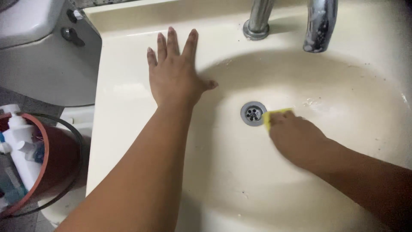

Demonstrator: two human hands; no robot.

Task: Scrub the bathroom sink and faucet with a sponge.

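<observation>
The right hand (296, 137) is clamped on a small yellow sponge (274, 116), pressing it to the floor of the cream ceramic sink basin (326, 86), just at three o'clock of the round metal drain (253, 113). The left hand (176, 73) lies flat, fingers spread, on the rim at ten o'clock of the drain. A chrome tap (319, 25) stands at twelve o'clock; a red bucket (47, 167) sits far at nine.
</observation>
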